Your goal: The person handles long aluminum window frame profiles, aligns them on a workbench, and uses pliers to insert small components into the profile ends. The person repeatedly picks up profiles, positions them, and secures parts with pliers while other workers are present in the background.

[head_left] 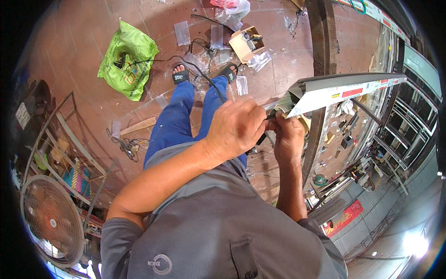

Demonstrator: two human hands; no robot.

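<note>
Bar (346, 92), white-faced: slanted end at the person's hands, length extending to their right across a dark beam (324, 46); contact with the beam cannot be confirmed. Left hand (236, 128): fingers curled closed on a black strip (204, 76), which runs from a green bag (138, 42) past the sandals (180, 76). Right hand (289, 135): fingers bent in close at the slanted end; their hold is hidden, so I cannot tell it. Risks, in my judgement: a shifting foot could snag the strip; a slip could scrape fingers on the cut edge; sideways pressure could shift the bar.
</note>
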